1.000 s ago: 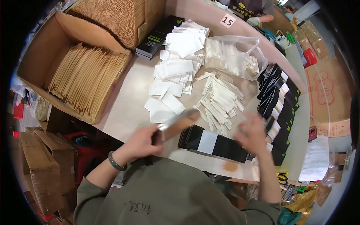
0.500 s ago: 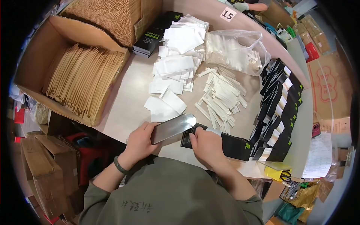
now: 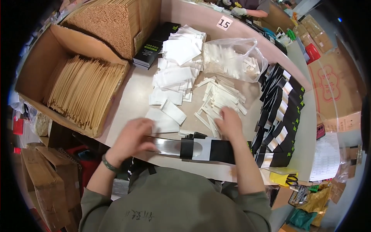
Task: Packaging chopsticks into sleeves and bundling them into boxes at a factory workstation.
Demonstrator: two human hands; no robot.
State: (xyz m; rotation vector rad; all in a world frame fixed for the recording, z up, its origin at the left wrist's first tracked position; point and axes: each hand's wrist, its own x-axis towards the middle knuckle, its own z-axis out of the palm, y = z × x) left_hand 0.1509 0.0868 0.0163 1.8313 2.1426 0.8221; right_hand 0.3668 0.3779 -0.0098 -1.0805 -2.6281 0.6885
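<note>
A shiny metal strip [image 3: 167,146] lies along the front of the table, its right part running into a black paper sleeve [image 3: 222,150] with a pale band. My left hand [image 3: 133,139] hovers at the strip's left end, fingers apart, slightly blurred, beside white paper packets [image 3: 164,120]. My right hand [image 3: 231,123] reaches over the front of a loose pile of slim white wrapped sticks [image 3: 224,96]. Its thumb and forefinger are apart at the pile; the other fingers are partly hidden. My right forearm crosses above the sleeve's right end.
At the left stands an open carton [image 3: 34,91] of wooden chopsticks [image 3: 83,92], with another full carton behind. Black packs [image 3: 150,48] lie beyond it. A clear plastic bag [image 3: 232,60] rests behind the slim sticks. Filled black sleeves [image 3: 280,112] line the right edge. A co-worker's gloved hand [image 3: 239,11] shows beyond the partition.
The metal strip was in my left hand and the sleeve in my right; now the strip is inside the sleeve on the table. Both hands have let go, the right moving to the slim sticks.
</note>
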